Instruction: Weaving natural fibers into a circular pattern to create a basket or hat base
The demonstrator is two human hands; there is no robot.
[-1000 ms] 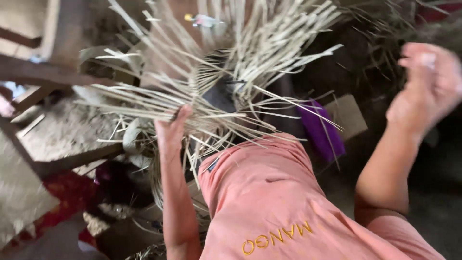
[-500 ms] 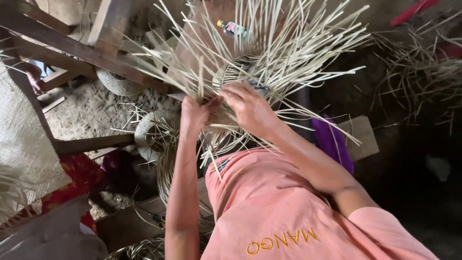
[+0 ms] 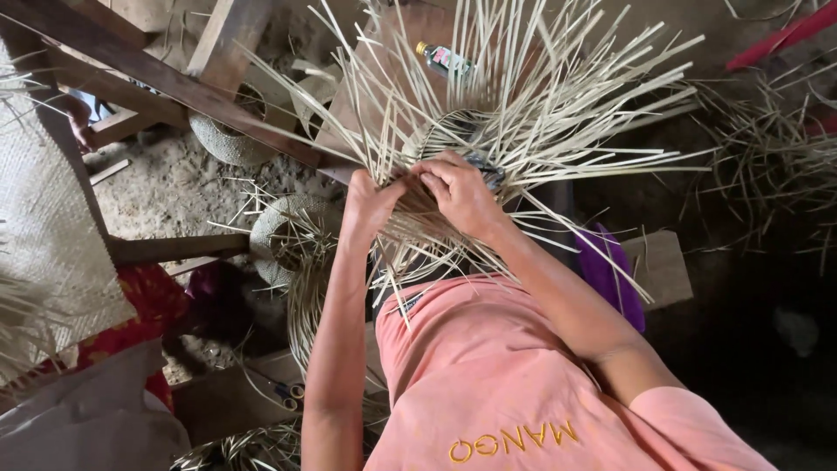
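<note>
Head view: left hand [image 3: 370,205] and right hand [image 3: 462,196], each grip closed on half-woven basket [image 3: 453,139] strips.

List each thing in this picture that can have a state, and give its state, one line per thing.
unfinished woven basket: partly woven, loose strips fanning out
left hand: gripping strips at the basket's edge
right hand: pinching strips beside the left hand
small bottle: lying on its side, capped
round woven basket: finished, open mouth up, on the ground
woven mat: flat, at the left
</note>
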